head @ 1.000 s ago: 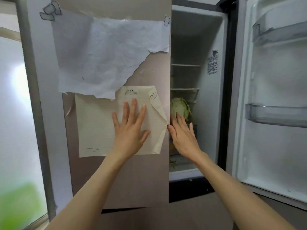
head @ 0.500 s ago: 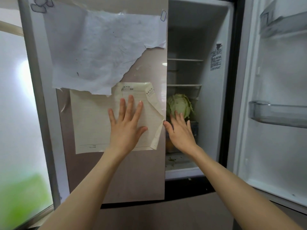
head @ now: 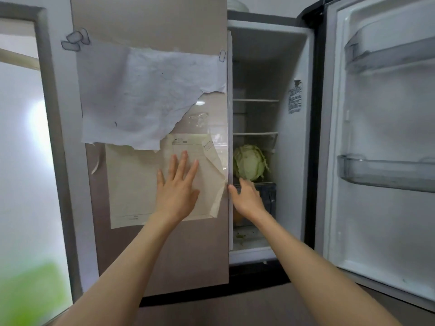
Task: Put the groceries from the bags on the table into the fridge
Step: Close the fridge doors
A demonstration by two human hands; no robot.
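A person's left hand [head: 177, 184], fingers spread flat, presses a paper on the closed fridge door [head: 160, 243], seemingly bracing it, while the right hand [head: 246, 196], fingers extended and holding nothing, reaches inside just below a cabbage [head: 250, 162] sitting on a shelf.

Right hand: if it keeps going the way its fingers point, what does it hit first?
Probably the cabbage. The right hand points up and into the open fridge, fingertips just below the cabbage. Depth is unclear from one view; the shelf edge under it may come first.
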